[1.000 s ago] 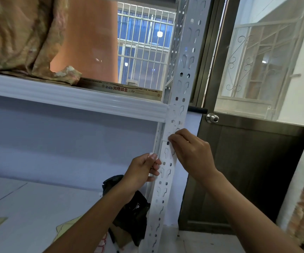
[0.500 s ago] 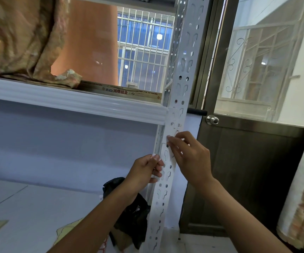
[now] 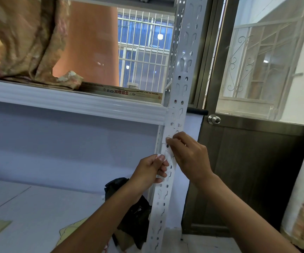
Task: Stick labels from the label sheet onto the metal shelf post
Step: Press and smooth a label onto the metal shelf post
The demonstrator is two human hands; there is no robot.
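Observation:
The white metal shelf post [image 3: 179, 92], punched with rows of holes and slots, runs from top to bottom through the middle of the view. My right hand [image 3: 188, 155] reaches in from the right, its fingertips pressing a small white label [image 3: 165, 143] onto the post's face just below the shelf beam. Just left of the post and a little lower, my left hand [image 3: 150, 170] has curled fingers that pinch a small white label sheet [image 3: 160, 177]. Most of that sheet is hidden by the fingers.
A white shelf beam [image 3: 74, 105] joins the post from the left, with folded patterned cloth [image 3: 25, 42] lying above it. A black bag [image 3: 129, 207] sits on the lower shelf board [image 3: 29, 207]. A dark door [image 3: 253, 170] with a round knob [image 3: 214, 119] stands right of the post.
Both hands stay at the same spot on the post. The view has tilted up slightly.

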